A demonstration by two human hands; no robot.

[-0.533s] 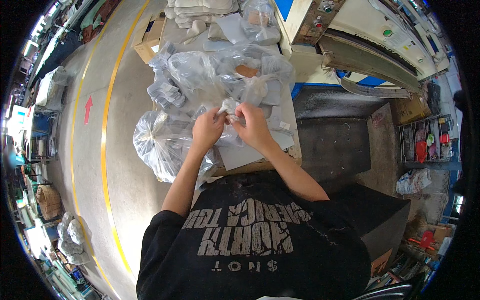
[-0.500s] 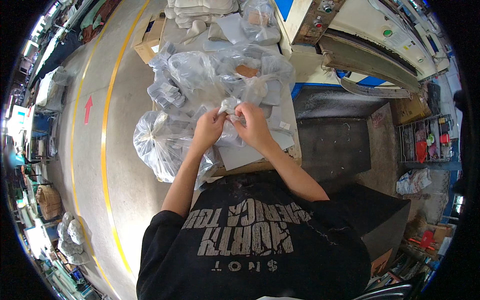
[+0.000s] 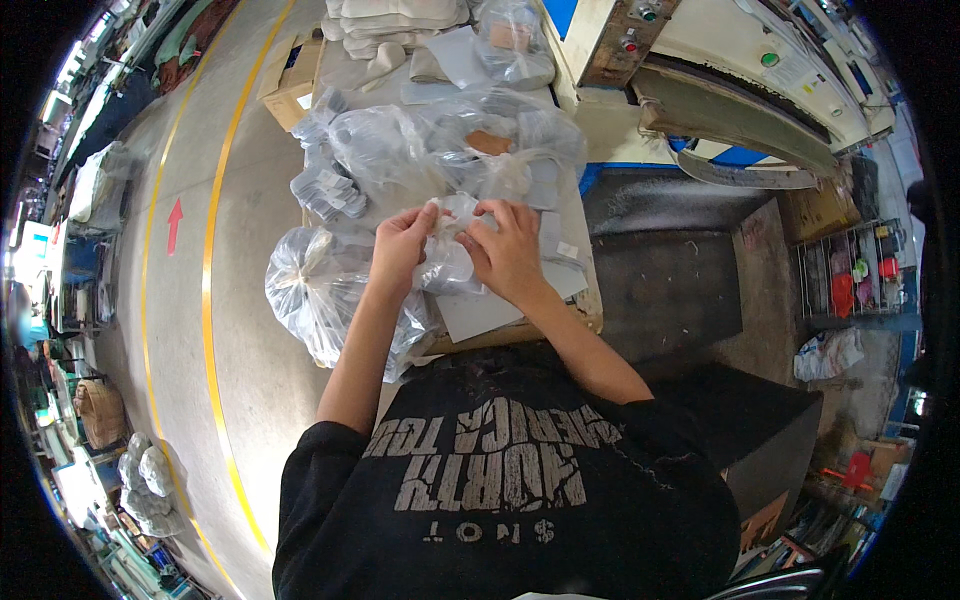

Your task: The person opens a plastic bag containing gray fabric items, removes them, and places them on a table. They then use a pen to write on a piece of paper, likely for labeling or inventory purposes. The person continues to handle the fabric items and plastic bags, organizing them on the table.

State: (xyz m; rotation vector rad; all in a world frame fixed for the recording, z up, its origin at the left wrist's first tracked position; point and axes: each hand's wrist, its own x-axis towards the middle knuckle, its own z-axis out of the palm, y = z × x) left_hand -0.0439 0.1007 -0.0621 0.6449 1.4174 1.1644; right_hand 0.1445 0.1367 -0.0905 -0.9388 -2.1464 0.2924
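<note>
1. Head view: small clear plastic bag (image 3: 452,232) is pinched at its top between left hand (image 3: 402,248) and right hand (image 3: 506,250), both closed on it.
2. Since a moment ago, nothing has visibly shifted; it stays above the surface (image 3: 500,312), beside bulging clear sacks (image 3: 320,290).

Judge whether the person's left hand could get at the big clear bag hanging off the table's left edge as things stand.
Probably yes: the big clear bag hangs just beside the left hand with nothing between, though that hand grips a small clear bag.
</note>
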